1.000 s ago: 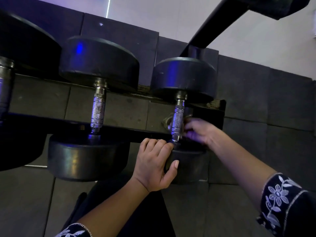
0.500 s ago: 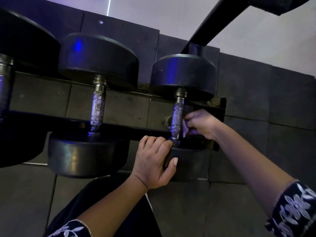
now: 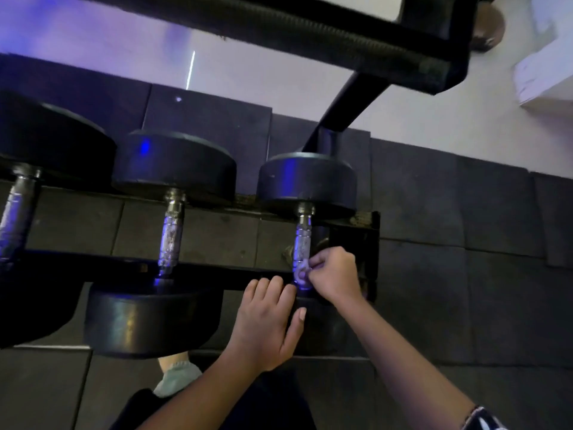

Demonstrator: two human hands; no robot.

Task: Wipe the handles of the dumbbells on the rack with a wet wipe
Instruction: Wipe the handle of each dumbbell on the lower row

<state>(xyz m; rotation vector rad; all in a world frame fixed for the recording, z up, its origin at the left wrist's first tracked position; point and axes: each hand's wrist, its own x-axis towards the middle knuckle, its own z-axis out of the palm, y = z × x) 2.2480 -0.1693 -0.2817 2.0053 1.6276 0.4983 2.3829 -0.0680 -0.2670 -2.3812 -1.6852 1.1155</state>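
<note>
right hand (image 3: 333,274) has come in from beside the bar onto it and dropped toward its near end since half a second ago, while the left hand (image 3: 266,324) has stayed put on the weight below. the view has also tipped up, so more of the upper frame (image 3: 279,23) shows.

from where i stand, she is working on the rightmost dumbbell (image 3: 307,181), which lies across the rack (image 3: 369,231) with its handle (image 3: 303,237) running toward her. the right fingers are curled tight and pinch a wet wipe (image 3: 301,272), a small pale wad pressed against the low end of that handle. the left fingers hook over the edge of the near head, thumb spread on its face, steadying it.

this looks like the wiping stroke itself, near the bottom of its run on this handle. the middle handle (image 3: 170,237) and the big left one (image 3: 15,218) sit bare beside it; whether they have been cleaned i cannot tell.

next, i'd guess, the wipe needs to travel up the knurled length or wrap round the back of it, where the rail sits close and leaves little room for the knuckles.
</note>
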